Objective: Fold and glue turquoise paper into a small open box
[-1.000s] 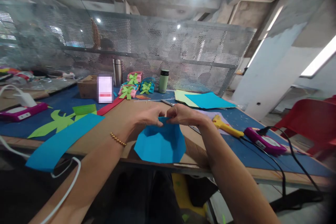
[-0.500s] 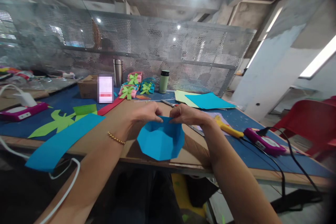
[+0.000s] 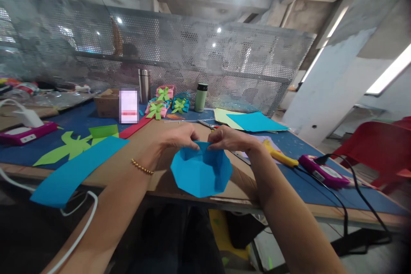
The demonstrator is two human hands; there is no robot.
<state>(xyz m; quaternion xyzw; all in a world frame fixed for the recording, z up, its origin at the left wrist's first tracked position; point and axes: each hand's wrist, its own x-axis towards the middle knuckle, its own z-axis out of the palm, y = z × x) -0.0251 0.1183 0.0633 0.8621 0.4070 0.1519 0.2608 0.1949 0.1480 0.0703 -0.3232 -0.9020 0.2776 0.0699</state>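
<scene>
Between my hands is a blue paper box [image 3: 201,176], many-sided, its inside facing me, held over the cardboard sheet [image 3: 141,141] near the table's front edge. My left hand [image 3: 183,135] pinches its far rim, thumb toward me. Just right of it, my right hand [image 3: 221,138] pinches the same rim, a small gap between the two thumbs. The fingers behind the paper are hidden. Left of my left forearm lies a long blue paper strip [image 3: 80,171], overhanging the table edge. Scissors [image 3: 208,125] rest beyond my right hand.
Green paper cutouts [image 3: 72,145] lie at left, beside a purple power strip [image 3: 28,133]. A yellow glue gun [image 3: 282,157] and another purple power strip [image 3: 323,172] sit at right with trailing cables. Decorated paper baskets [image 3: 157,109], a green bottle [image 3: 201,97] and paper sheets [image 3: 257,121] stand or lie farther back.
The blue paper box has opened out a little wider toward the right, its near side flaring more. Both hands keep their pinch on the rim.
</scene>
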